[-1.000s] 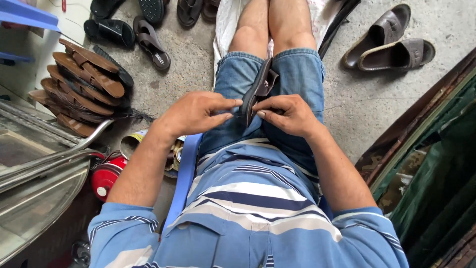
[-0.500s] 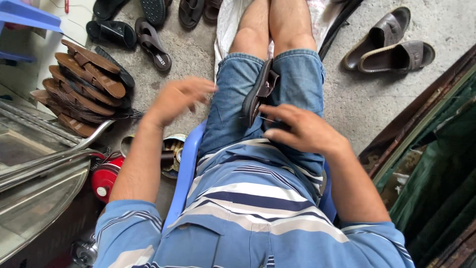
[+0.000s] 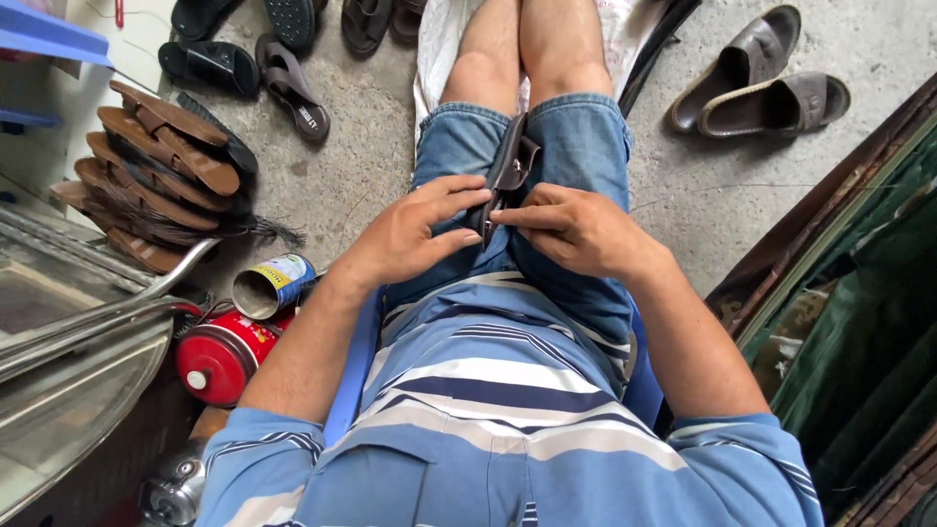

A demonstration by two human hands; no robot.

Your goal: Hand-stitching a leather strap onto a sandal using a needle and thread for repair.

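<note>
Both hands meet on the person's lap, fingers pinched on the near end of a dark brown sandal (image 3: 511, 161). The left hand (image 3: 415, 234) presses its fingertips against that end from one side; the right hand (image 3: 576, 229) closes on it from the other, so neither is nearer. The sandal stands on edge in the gap between the denim-clad thighs, its long axis running straight away from the body toward the knees. Out to the left lie a stack of brown sandals (image 3: 161, 161), a tin can (image 3: 273, 285) and a red canister (image 3: 226, 353); a grey pair of sandals (image 3: 761, 83) rests far right
</note>
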